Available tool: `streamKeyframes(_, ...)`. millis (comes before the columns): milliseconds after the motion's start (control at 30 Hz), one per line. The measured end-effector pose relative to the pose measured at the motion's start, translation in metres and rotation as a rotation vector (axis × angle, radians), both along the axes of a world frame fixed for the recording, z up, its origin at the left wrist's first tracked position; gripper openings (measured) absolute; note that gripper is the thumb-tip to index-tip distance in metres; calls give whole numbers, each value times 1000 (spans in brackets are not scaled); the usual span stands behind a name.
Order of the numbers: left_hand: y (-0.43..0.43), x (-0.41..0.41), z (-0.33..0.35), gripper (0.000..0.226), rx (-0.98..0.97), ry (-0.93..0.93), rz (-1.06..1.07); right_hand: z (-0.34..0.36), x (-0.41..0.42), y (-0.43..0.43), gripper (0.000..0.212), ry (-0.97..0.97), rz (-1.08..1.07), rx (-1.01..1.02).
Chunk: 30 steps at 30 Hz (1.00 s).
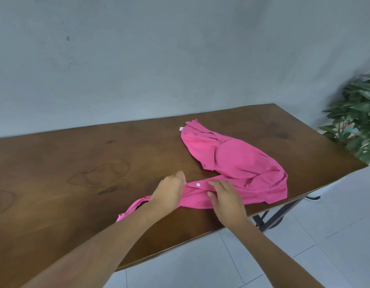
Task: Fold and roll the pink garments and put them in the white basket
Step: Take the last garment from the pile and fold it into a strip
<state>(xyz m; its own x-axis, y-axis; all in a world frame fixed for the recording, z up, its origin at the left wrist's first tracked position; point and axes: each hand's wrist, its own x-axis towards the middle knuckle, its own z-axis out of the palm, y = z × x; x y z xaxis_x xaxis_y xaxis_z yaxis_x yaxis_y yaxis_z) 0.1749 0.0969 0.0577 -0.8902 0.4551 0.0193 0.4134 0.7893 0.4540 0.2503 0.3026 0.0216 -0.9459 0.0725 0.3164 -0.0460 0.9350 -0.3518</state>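
A pink garment [238, 161] lies crumpled on the brown wooden table [76, 173], toward its right end. A white button shows on its near strip, and a small white label sticks out at its far end. My left hand [169, 193] grips the near strip of the garment with curled fingers. My right hand [225, 196] rests on the same strip just to the right, its fingers curled into the cloth. A thin pink end trails to the left under my left forearm. No white basket is in view.
A green leafy plant [358, 121] stands past the table's right end. The table's dark metal legs [269, 217] show under its right corner, above a light tiled floor [263, 256]. A grey wall runs behind the table.
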Motion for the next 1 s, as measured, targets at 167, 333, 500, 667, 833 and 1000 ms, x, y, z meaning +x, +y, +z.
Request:
streamKeyframes(167, -13, 10, 16, 9, 105, 56, -53, -4, -14, -12, 20, 98, 49, 67)
streamKeyframes(333, -40, 12, 23, 24, 16, 85, -95, -2, -5, -21, 29, 124, 84, 179)
streamKeyframes(500, -83, 13, 20, 26, 22, 121, -77, 2, 7, -8, 38, 182, 19, 261)
streamKeyframes(667, -135, 16, 23, 30, 64, 105, -78, 13, 26, -9, 43, 213, -34, 367)
streamKeyframes(833, -192, 24, 20, 31, 160, 59, -47, 26, 41, -33, 33, 306, -89, 422)
streamKeyframes(1000, -262, 34, -2, 32, 169, 35, -1, 39, 56, -94, 33, 368, -68, 345)
